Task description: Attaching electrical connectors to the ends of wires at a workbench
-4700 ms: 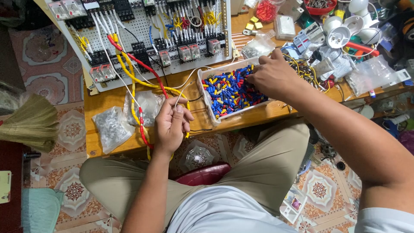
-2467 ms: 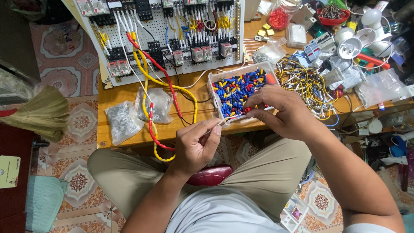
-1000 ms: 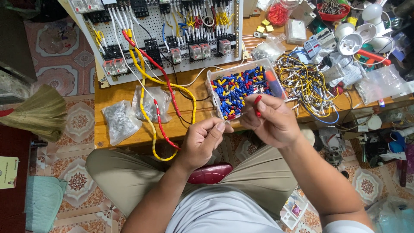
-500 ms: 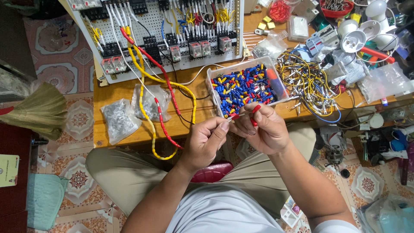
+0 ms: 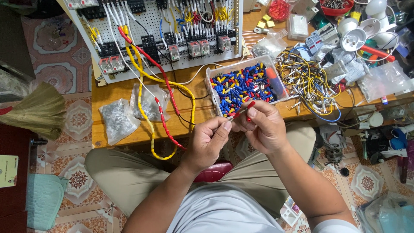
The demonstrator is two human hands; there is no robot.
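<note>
At centre frame, our left hand [image 5: 208,144] pinches a thin white wire [image 5: 227,122] between thumb and forefinger, while our right hand [image 5: 261,127] closes its fingertips on a small red terminal sleeve [image 5: 247,107]. Both wrists angle up toward the wooden bench [image 5: 129,88]. Sleeve and wire meet just between the hands, right below the clear tray of coloured connectors [image 5: 243,83].

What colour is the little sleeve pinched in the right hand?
Red, seen in the head view: the sleeve sits at the right hand fingertips.
</note>
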